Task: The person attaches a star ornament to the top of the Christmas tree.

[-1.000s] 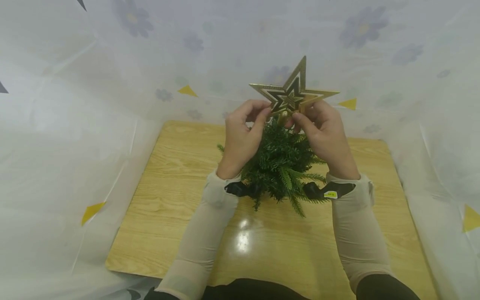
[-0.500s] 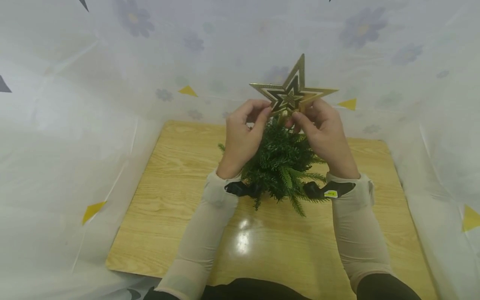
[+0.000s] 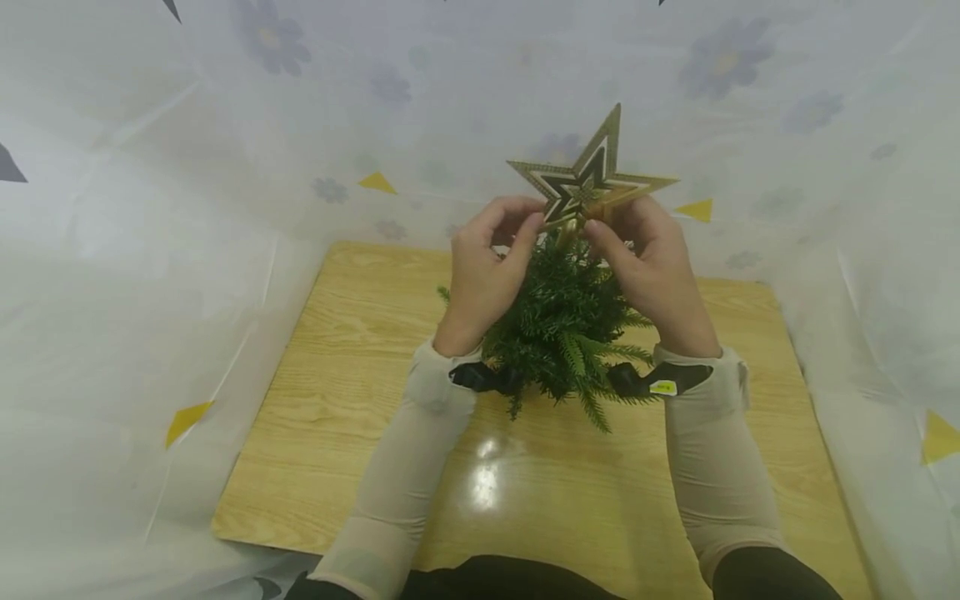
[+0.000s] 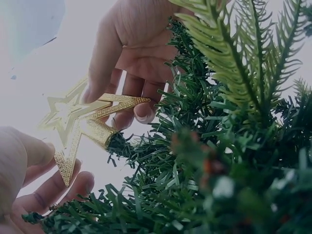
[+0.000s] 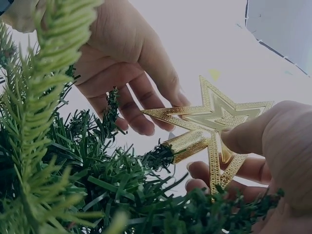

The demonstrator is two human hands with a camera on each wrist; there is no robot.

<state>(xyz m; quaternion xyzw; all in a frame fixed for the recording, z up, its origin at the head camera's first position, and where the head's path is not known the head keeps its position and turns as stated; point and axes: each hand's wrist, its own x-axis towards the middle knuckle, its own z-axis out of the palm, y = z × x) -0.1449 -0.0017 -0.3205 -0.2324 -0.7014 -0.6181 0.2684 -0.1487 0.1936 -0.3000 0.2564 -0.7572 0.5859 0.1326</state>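
A gold five-pointed star tree topper stands at the top of a small green artificial Christmas tree. My left hand pinches the star's lower left point between thumb and fingers. On the other side my right hand grips the lower right part, its thumb lying across the star's face. Below the star's centre, a gold tube socket sits over the tip of the tree's top branch, as both wrist views show. The tree's base is hidden under its branches.
The tree stands on a light wooden table with rounded corners. Pale curtains with a faint flower print and yellow triangles surround the table at the back and sides. Lighter green sprigs stick out among the darker needles.
The star has turned and tilted slightly, its top point shifting a little to the right and its left point moving inward. Both hands stay almost where they were.
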